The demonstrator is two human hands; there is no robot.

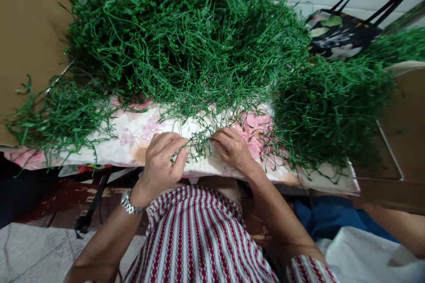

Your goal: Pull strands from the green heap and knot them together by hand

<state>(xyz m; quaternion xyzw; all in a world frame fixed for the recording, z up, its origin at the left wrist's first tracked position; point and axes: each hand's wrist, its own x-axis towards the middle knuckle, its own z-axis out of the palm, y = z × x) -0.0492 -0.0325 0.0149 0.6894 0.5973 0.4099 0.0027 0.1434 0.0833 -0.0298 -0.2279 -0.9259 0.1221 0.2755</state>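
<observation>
A small sprig of thin green plant-like stems (199, 143) with little bud-like tips spans the gap between my hands, just above the cloth. My left hand (162, 159), wearing a metal watch (130, 203) at the wrist, pinches its left end between thumb and fingers. On the other side, the fingers of my right hand (232, 147) are closed at the sprig's right end. Whether the stems are real or artificial I cannot tell. Beyond both hands, loose strands trail from a large heap of the same green stems (186, 31).
A floral cloth (133, 128) covers the table. Smaller green piles lie left (69, 115) and right (328, 106). Cardboard stands at the left (29, 44) and right (411, 128). A black flowered bag (341, 35) sits at the back right. Another person's arm (395, 225) shows at lower right.
</observation>
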